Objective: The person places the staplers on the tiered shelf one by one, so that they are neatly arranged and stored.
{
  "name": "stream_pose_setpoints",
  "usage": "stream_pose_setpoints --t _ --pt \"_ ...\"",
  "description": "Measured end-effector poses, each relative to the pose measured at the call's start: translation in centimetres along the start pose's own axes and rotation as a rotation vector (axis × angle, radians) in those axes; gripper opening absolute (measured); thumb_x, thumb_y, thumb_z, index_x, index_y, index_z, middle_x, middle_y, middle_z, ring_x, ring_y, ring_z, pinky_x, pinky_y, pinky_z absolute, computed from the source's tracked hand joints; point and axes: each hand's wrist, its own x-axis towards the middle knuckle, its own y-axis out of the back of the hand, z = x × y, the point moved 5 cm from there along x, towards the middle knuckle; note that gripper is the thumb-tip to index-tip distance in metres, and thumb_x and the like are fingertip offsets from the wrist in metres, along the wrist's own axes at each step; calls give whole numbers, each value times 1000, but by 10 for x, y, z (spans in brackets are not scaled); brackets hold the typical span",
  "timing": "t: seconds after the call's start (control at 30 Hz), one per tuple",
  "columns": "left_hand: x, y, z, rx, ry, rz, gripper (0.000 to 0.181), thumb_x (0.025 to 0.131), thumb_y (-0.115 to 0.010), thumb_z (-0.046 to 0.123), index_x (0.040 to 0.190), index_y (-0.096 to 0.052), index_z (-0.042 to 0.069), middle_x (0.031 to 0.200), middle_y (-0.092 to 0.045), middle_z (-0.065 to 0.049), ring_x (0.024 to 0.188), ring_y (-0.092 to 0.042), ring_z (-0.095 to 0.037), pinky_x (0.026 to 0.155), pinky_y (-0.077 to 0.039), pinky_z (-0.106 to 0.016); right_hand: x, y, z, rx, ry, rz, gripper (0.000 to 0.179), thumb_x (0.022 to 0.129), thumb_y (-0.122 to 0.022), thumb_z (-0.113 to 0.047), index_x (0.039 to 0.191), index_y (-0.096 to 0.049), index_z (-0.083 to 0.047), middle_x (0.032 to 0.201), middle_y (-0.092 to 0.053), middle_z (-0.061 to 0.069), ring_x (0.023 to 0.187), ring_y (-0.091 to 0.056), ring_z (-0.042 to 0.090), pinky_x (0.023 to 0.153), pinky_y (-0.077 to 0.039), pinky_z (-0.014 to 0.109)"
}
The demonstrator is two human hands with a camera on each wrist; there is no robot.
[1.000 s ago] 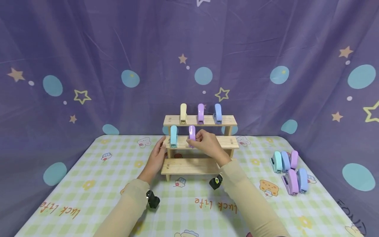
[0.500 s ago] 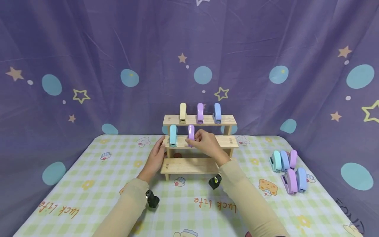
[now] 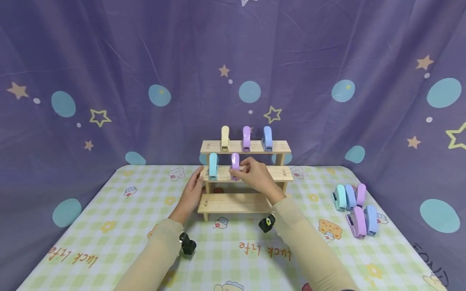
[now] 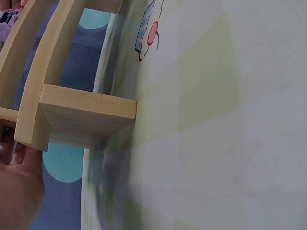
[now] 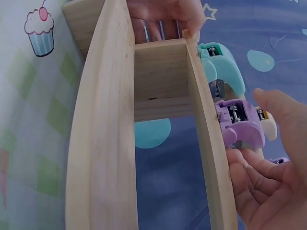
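Note:
A purple stapler (image 3: 235, 160) stands upright on the middle shelf of a three-tier wooden rack (image 3: 233, 203). My right hand (image 3: 259, 177) holds it from the right, thumb in front and fingers against its side. In the right wrist view, fingertips (image 5: 236, 157) meet the lower side of that stapler. To its left on the same shelf is a teal stapler (image 3: 213, 166). My left hand (image 3: 190, 194) rests against the rack's left end, its fingers extended along the middle shelf's edge; the left wrist view shows fingers (image 4: 32, 158) at the wood.
On the top shelf stand a cream stapler (image 3: 225, 137), another purple one (image 3: 246, 137) and a blue one (image 3: 267, 138). Several more staplers, among them a teal one (image 3: 340, 197), lie grouped at the table's right. A checked cloth (image 3: 138, 226) covers the table; a purple curtain (image 3: 309, 60) hangs behind.

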Motion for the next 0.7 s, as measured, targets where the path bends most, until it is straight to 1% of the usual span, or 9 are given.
stream_pose_setpoints --t 0.07,0.23,0.4,0.47,0.6,0.7 --pt "0 0 1 -7 -2 -1 51 112 -33 28 161 -24 16 162 -26 -12 142 -36 -34 113 -39 -48 -2 4 1 1 8 14 49 90 -74 -48 116 -63 -8 85 -66 0 72 -59 17 61 -50 31" --pt "0 0 2 -18 -11 -11 52 111 -33 29 161 -24 16 161 -27 -14 142 -35 -33 114 -37 -48 -11 18 3 -39 51 20 39 93 -72 -38 115 -64 -7 87 -70 -2 77 -63 15 66 -53 32" --pt "-1 1 3 -23 -12 -7 52 111 -33 29 161 -23 15 161 -28 -15 142 -35 -34 115 -36 -47 -22 33 9 -65 88 11 33 95 -70 -33 115 -64 -7 87 -70 -3 76 -64 14 65 -55 32" --pt "-1 1 4 -31 -22 -10 52 112 -33 27 161 -23 13 161 -27 -16 142 -34 -35 115 -36 -48 -26 39 13 -75 103 19 31 95 -70 -31 115 -65 -7 87 -70 -3 76 -65 14 65 -55 32" --pt "0 1 3 -25 -24 -2 51 112 -32 25 160 -24 11 161 -27 -16 142 -35 -34 114 -37 -48 -39 51 25 -110 102 21 29 96 -69 -29 114 -65 -7 87 -70 -3 78 -65 14 67 -56 34" --pt "-1 1 2 -15 -13 6 51 112 -33 25 160 -25 12 161 -27 -14 142 -36 -33 114 -38 -47 -48 61 33 -147 93 30 28 96 -69 -28 113 -65 -6 87 -69 -2 79 -65 15 69 -56 36"
